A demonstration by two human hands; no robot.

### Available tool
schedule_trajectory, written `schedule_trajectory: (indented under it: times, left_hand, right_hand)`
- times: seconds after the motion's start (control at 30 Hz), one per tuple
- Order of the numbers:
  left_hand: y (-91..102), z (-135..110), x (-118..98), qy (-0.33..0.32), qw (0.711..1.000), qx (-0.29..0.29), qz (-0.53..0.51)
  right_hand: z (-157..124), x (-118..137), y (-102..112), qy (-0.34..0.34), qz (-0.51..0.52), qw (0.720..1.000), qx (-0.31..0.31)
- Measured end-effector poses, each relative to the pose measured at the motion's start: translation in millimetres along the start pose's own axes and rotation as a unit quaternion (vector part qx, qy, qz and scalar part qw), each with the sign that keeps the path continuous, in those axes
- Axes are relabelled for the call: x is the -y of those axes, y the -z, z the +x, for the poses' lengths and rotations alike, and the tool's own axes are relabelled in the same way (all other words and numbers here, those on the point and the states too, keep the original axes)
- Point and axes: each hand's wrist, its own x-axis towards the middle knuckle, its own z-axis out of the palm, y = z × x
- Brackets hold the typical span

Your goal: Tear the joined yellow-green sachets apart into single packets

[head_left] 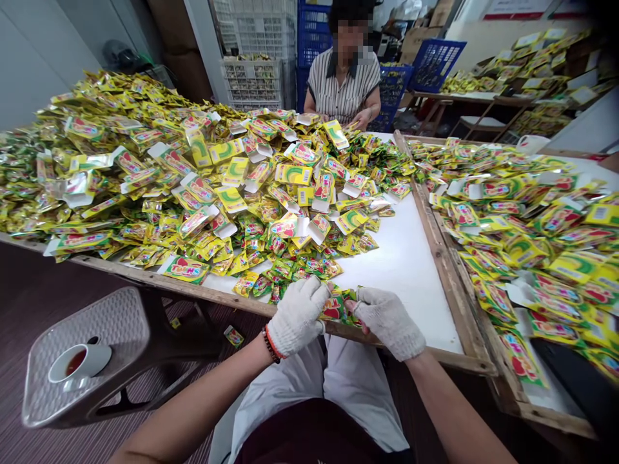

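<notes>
- At the near edge of the white-topped work table with a raw wooden rim [411,270], both of my hands meet over a small bunch of green, yellow and red glossy foil sachets [338,306].
- My left hand [298,314], in a white knitted cotton glove, is closed around the left side of the bunch; a red and black beaded bracelet [271,344] sits at the wrist.
- My right hand [387,320], in the same coarse knit glove, pinches the right side of the bunch between thumb and fingers.
- The sachets are held just above the wooden rim, partly covered by both gloves; their print is too small to read.
- Behind the hands lies a large heap of flat yellow cardboard cartons and loose foil sachets [217,187], creased and shiny, covering most of the table.
- A second wooden-rimmed tray of the same yellow packets [532,232] adjoins on the right; its far end is cut off by the frame.
- To my lower left, a grey perforated plastic stool [97,335] carries a white ceramic cup of dark red liquid [77,362].
- Across the table, a person in a striped short-sleeved shirt [344,87] handles packets; their hands are partly hidden by the heap.
- Stacked white and blue plastic crates [271,58] stand behind that person.
</notes>
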Motion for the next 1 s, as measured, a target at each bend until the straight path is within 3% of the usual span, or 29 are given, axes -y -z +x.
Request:
schedule_trajectory:
  times: [0.17, 0.33, 0.5, 0.67, 0.73, 0.87, 0.93, 1.0]
  left_hand:
    - [-8.8, -3.8, 1.5, -0.001, 0.999, 0.002, -0.042]
    - [-5.0, -4.7, 5.1, 0.011, 0.998, 0.000, -0.065]
    - [-3.8, -3.1, 1.3, 0.012, 0.998, 0.009, -0.067]
    - [-6.6, -2.3, -4.9, 0.011, 0.999, 0.010, -0.038]
    - [-4.9, -0.9, -3.8, 0.007, 1.000, 0.015, -0.026]
    - [3.8, 4.2, 4.3, -0.011, 0.999, 0.045, -0.022]
    - [8.4, 6.8, 8.3, -0.025, 0.998, 0.057, -0.025]
    - [11.6, 9.0, 10.3, -0.040, 0.997, 0.065, -0.026]
  right_hand:
    - [3.8, 0.7, -3.9, 0.001, -0.013, 1.000, 0.010]
    - [3.7, -4.8, 0.8, 0.017, 0.061, 0.997, 0.046]
    - [5.9, -8.7, -5.2, 0.008, -0.004, 1.000, -0.019]
    - [10.0, -4.0, -13.5, 0.072, -0.145, 0.981, -0.110]
    - [9.1, -2.2, -12.1, 0.075, -0.119, 0.987, -0.071]
    - [-1.4, -3.4, -2.6, 0.042, 0.040, 0.993, 0.106]
    - [-8.8, -6.1, 0.0, 0.014, 0.104, 0.986, 0.129]
    - [-15.5, -7.9, -1.3, -0.014, 0.148, 0.984, 0.098]
